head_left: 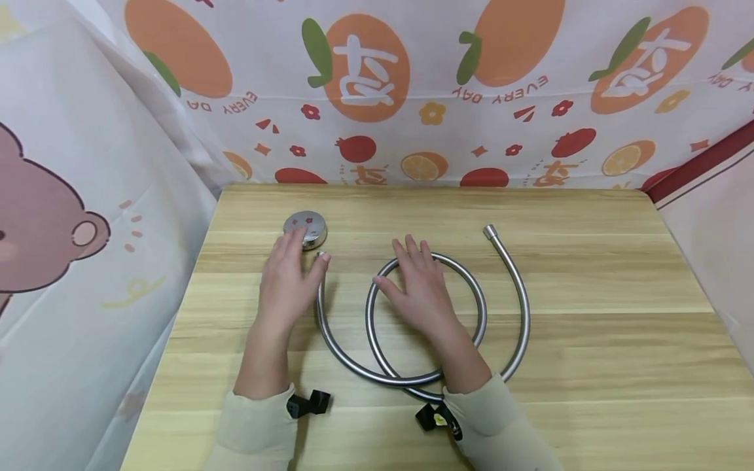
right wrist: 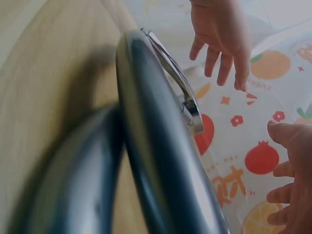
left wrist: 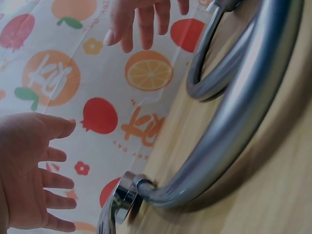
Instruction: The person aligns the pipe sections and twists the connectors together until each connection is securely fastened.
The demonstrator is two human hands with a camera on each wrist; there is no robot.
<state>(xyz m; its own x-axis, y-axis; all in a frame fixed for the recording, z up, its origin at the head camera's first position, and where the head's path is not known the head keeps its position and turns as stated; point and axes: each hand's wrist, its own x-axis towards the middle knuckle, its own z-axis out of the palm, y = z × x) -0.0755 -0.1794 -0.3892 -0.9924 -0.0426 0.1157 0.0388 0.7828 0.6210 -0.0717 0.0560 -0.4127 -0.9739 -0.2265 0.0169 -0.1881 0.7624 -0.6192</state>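
Observation:
A coiled silver metal shower hose [head_left: 525,314] lies on the wooden table, one loop in its middle and an end fitting at each side. Beyond its left end sits a chrome shower head [head_left: 315,230]; my left hand [head_left: 285,278] covers its handle in the head view, but the handle shows in the right wrist view, where the shower head [right wrist: 171,68] lies behind the hose. The left hand hangs above it with fingers spread, holding nothing. My right hand [head_left: 421,291] is over the hose loop, its fingers stretched and apart, also with nothing in it.
The wooden table [head_left: 612,314] reaches out to the right of the hose. A fruit-printed curtain [head_left: 448,131] hangs along the far edge, and a white cloth with a bear print [head_left: 47,222] hangs at the left. Black wrist mounts [head_left: 309,403] sit on both sleeves.

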